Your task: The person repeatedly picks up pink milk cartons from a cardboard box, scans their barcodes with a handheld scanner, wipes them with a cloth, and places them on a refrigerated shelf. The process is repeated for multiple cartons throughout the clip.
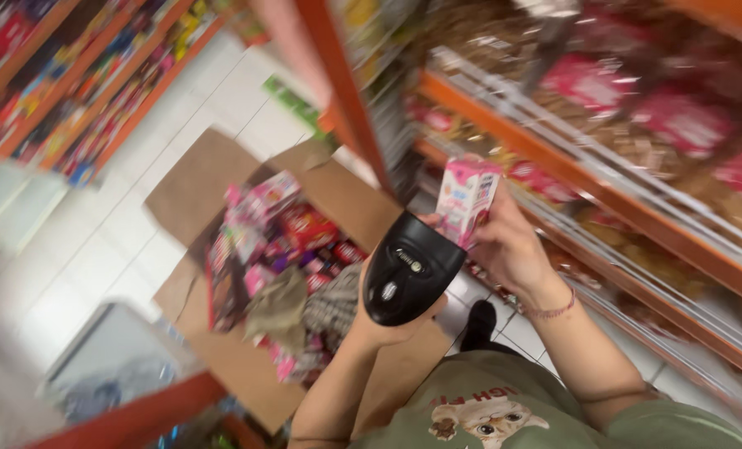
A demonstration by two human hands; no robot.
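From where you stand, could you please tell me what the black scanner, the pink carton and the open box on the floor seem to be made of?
The black scanner in the left hand looks like moulded plastic, smooth with a dull sheen. The pink carton in the right hand seems printed paperboard, with sharp folded edges. The open box looks like plain brown cardboard, matte, with bent flaps.

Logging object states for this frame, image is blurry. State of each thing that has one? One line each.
Left hand: closed around the black handheld scanner, held up.
Right hand: gripping the small pink carton, upright, in front of the scanner.
Cardboard box: on the floor, flaps open, holding colourful packets.
Shelves: stocked with packaged goods; details blurred.
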